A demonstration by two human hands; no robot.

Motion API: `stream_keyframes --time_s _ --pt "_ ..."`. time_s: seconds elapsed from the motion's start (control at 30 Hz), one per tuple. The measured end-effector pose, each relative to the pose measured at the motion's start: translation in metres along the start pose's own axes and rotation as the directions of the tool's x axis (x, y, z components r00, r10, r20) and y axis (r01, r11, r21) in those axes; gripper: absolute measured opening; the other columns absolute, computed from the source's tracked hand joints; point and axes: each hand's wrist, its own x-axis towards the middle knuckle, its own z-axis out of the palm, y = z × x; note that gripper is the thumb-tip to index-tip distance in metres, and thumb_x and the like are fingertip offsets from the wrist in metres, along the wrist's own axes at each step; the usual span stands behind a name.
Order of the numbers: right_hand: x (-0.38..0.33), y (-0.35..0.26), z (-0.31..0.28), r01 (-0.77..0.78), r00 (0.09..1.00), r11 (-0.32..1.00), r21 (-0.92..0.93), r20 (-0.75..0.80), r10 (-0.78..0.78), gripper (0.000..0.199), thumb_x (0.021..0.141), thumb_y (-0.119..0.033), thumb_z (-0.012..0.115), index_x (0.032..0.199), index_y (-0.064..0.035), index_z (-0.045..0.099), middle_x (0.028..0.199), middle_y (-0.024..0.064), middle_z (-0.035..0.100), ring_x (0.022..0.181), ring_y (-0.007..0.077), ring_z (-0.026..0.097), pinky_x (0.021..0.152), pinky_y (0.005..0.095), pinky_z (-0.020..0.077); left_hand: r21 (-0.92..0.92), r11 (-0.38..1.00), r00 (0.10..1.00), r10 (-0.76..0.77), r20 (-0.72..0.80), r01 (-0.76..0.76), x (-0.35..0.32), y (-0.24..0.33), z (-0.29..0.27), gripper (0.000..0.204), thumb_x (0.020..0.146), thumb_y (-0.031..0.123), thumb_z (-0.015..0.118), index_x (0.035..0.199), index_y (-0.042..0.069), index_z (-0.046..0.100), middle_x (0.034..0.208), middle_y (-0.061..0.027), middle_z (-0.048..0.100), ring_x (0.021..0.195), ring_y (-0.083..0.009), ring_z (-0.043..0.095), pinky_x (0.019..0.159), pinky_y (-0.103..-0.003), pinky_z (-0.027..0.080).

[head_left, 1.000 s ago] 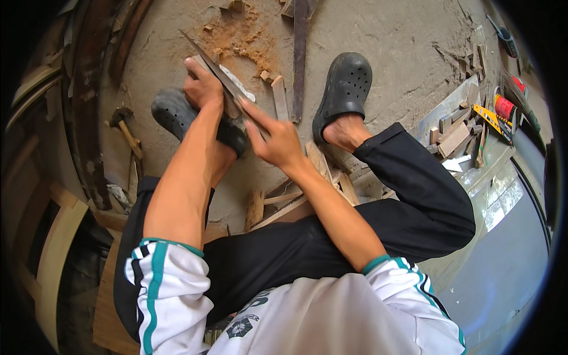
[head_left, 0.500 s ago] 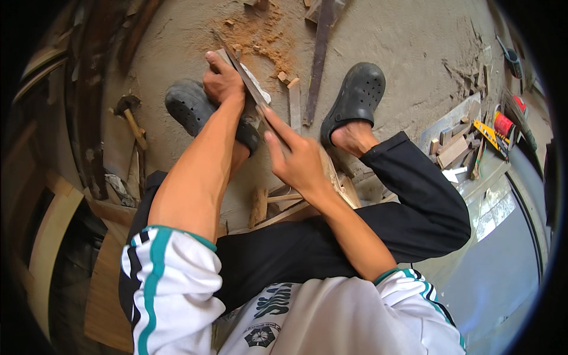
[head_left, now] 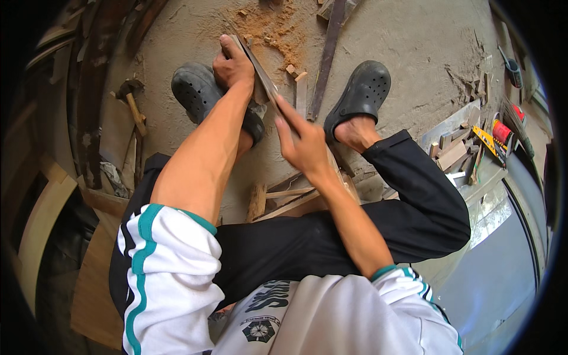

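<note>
Both your hands work one wooden strip (head_left: pixel 260 77): left hand (head_left: pixel 234 65) grips its end, right hand (head_left: pixel 302 142) presses flat, fingers extended.

The flat blade (head_left: pixel 260 77) gripped by the left hand (head_left: pixel 234 65) looks like dull grey metal, matt and worn. The floor (head_left: pixel 414 41) is rough, pale concrete, dusted with orange-brown sawdust (head_left: pixel 275 21). Both clogs (head_left: pixel 361 94) are black matt rubber or plastic with punched holes. Wooden offcuts (head_left: pixel 284 198) are raw and unfinished. The trousers (head_left: pixel 331 236) are smooth black cloth; the jacket sleeves (head_left: pixel 165 266) are slightly shiny white fabric.
</note>
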Motion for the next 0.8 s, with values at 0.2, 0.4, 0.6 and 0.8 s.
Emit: stream_keyframes --time_s 0.2,0.4,0.6,0.8 --pt "-0.074 0.011 -0.036 0.174 0.984 0.982 -0.08 -0.025 -0.176 0.045 0.09 -0.005 0.062 0.135 -0.0101 0.06 0.123 0.0221 0.066 0.106 0.032 0.069 0.084 0.0348 0.0563 0.033 0.999 0.999 -0.039 0.009 0.039 0.004 0.002 0.001 0.081 0.095 0.068 0.035 0.093 -0.004 0.072 0.09 -0.0285 0.068 0.09 -0.0466 0.064 0.078 -0.051 0.047" --pt "0.007 0.044 0.002 0.108 0.993 0.994 0.025 -0.048 -0.107 0.043 0.088 -0.003 0.063 0.13 -0.0067 0.064 0.117 0.022 0.068 0.106 0.0319 0.069 0.083 0.0324 0.0561 -0.011 0.998 0.996 -0.062 0.062 0.062 -0.003 0.008 -0.004 0.084 0.094 0.069 0.038 0.104 -0.007 0.071 0.1 -0.0287 0.07 0.1 -0.0436 0.065 0.086 -0.048 0.048" --pt "-0.051 0.034 -0.04 0.205 0.976 0.978 -0.04 -0.06 -0.208 0.043 0.087 -0.003 0.064 0.13 -0.0055 0.064 0.112 0.0241 0.069 0.1 0.0339 0.071 0.083 0.0337 0.0556 -0.003 0.997 0.994 -0.073 0.086 0.074 0.001 0.004 -0.003 0.083 0.095 0.068 0.039 0.099 -0.009 0.07 0.092 -0.0278 0.07 0.092 -0.0416 0.066 0.083 -0.048 0.048" --pt "0.015 0.043 0.005 0.135 0.989 0.991 0.019 -0.055 -0.134 0.04 0.09 -0.004 0.064 0.129 -0.0037 0.064 0.114 0.0233 0.069 0.1 0.0274 0.072 0.085 0.0293 0.0541 0.015 0.998 0.998 -0.056 0.011 0.055 0.0 0.004 0.004 0.08 0.095 0.068 0.037 0.094 -0.003 0.073 0.089 -0.0286 0.069 0.091 -0.0451 0.066 0.079 -0.049 0.049"
